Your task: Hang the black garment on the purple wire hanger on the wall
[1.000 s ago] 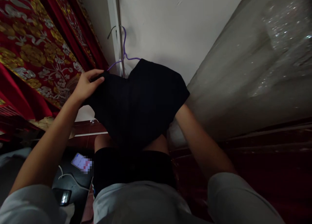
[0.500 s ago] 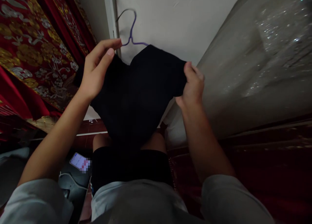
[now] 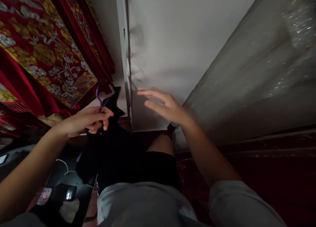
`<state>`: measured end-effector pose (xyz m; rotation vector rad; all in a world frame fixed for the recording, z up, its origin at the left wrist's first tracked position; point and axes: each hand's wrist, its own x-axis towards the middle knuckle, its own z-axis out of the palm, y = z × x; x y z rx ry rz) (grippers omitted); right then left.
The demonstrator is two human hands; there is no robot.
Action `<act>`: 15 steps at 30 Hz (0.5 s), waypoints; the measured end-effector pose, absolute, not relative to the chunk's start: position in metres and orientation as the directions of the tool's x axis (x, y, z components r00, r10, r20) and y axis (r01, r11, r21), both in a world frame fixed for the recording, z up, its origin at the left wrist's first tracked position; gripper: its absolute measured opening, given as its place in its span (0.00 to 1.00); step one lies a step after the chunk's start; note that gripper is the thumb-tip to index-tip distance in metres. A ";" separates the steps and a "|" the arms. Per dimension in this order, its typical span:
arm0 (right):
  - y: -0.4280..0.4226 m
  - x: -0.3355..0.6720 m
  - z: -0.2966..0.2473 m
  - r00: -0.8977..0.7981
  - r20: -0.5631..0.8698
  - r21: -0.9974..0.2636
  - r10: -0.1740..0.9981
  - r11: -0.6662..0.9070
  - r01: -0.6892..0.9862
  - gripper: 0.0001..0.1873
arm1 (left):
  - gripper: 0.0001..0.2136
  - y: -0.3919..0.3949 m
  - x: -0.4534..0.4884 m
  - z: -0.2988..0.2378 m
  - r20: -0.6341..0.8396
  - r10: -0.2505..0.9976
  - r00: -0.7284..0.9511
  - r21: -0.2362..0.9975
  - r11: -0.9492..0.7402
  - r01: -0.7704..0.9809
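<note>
My left hand is closed around the neck of a purple wire hanger, at the left of centre. A black garment hangs from the hanger, down past my left knee. My right hand is held out in front of the white wall, fingers stretched and apart, holding nothing. It is a short way to the right of the garment and does not touch it.
A red curtain with gold flowers hangs at the left. A grey shiny surface slopes at the right. A white door frame edge runs down the middle. On a dark surface at lower left lie a phone and a white cable.
My right hand has let go of the garment and opened. My left hand has carried the hanger and garment down and to the left, away from the wall.
</note>
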<state>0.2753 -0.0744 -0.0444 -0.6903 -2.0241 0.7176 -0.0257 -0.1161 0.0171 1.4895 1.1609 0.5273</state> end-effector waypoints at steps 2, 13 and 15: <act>-0.053 0.275 -0.062 -0.388 0.543 -0.713 0.745 0.653 0.256 0.24 | 0.10 -0.126 -0.036 0.017 -0.202 0.893 0.402 0.858 -0.037 0.513; -0.004 0.275 -0.100 -0.042 0.281 -0.959 0.959 0.278 -0.055 0.31 | 0.12 -0.092 -0.044 -0.003 0.699 0.715 0.011 0.558 -0.555 0.617; 0.017 0.282 -0.083 0.084 0.395 -0.918 0.915 0.391 0.065 0.33 | 0.12 -0.097 -0.038 -0.015 0.790 0.613 -0.009 0.463 -0.588 0.664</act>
